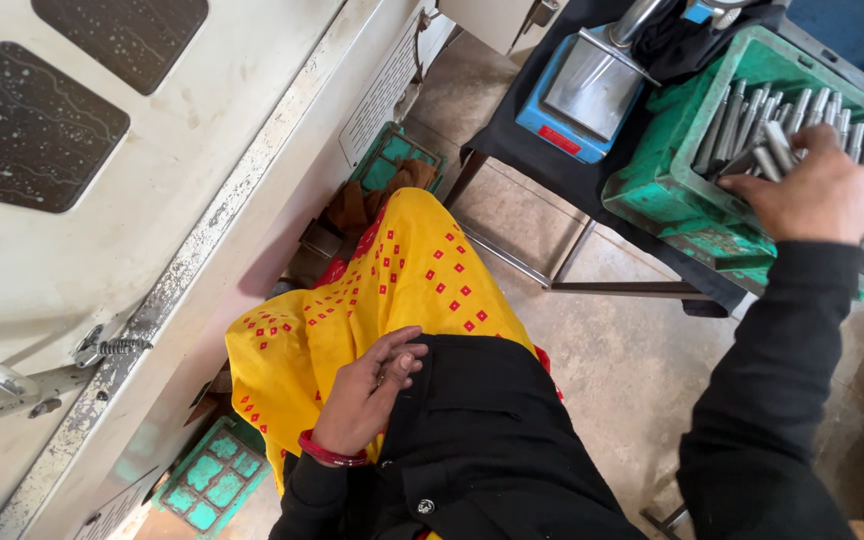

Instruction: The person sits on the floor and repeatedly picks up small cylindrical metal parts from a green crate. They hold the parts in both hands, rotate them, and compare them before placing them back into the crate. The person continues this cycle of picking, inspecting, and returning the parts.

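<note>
— Steel pins, is that what the right hand [814, 192] is in?

— Yes. It reaches into a green plastic crate [672, 170] full of grey metal rods [812, 112] standing on end, and its fingers curl over a few of them at the near side of the pile. At least one rod sticks out from under the fingers, so the hand is partly closed on rods; how many it has hold of I cannot tell.

— And the left hand [367, 390]?

— It lies on the person's lap, at the edge of a black garment [482, 430], fingers loosely bent and holding nothing. A red bangle [330, 455] sits on the wrist.

— What is around the crate?

— It stands on a dark desk [552, 165] at the upper right. Just beside it, to its left, is a blue weighing scale [580, 100] with a bare steel pan. A black sleeve [772, 400] runs from the lower edge up to the right hand.

— And lower down?

— Yellow cloth with small red squares [392, 290] covers the knees. Beyond it is a concrete floor [632, 360]. Two more green crates [214, 480] rest on the floor beside a large off-white machine housing [152, 180], which fills the left side.
</note>
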